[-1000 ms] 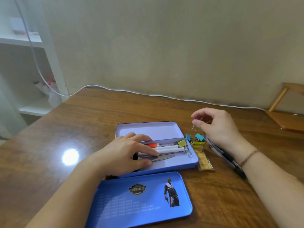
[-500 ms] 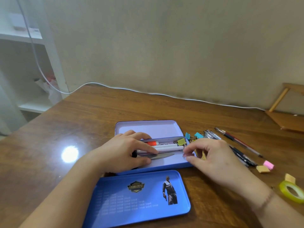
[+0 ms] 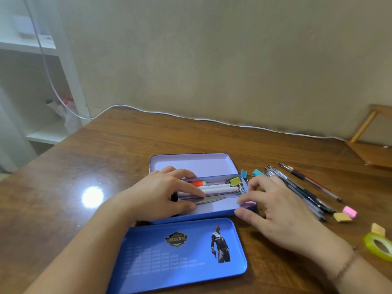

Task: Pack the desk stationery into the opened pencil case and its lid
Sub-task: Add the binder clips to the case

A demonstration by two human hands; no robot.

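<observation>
The open blue pencil case (image 3: 212, 214) lies mid-desk and holds white tubes (image 3: 220, 188), an orange-capped marker (image 3: 198, 183), scissors (image 3: 210, 200) and a yellow binder clip (image 3: 234, 181). A pale purple tray (image 3: 197, 164) sits behind it, and the blue printed lid (image 3: 180, 257) in front. My left hand (image 3: 163, 194) rests flat on the contents, fingers on a white tube and the scissors. My right hand (image 3: 282, 211) pinches the case's right front corner between thumb and index finger. Several pens (image 3: 301, 192), teal binder clips (image 3: 256, 172), a pink eraser (image 3: 350, 211) and a yellow eraser (image 3: 342, 217) lie to the right.
A green tape roll (image 3: 377, 247) and a small yellow piece (image 3: 378, 229) lie near the right edge. A white cable (image 3: 191, 117) runs along the wall. A wooden frame (image 3: 373, 153) stands at the back right, a white shelf (image 3: 42, 132) at the left.
My right hand came down from above the binder clips to the case's right front corner, uncovering the pens. My left hand stayed on the contents.
</observation>
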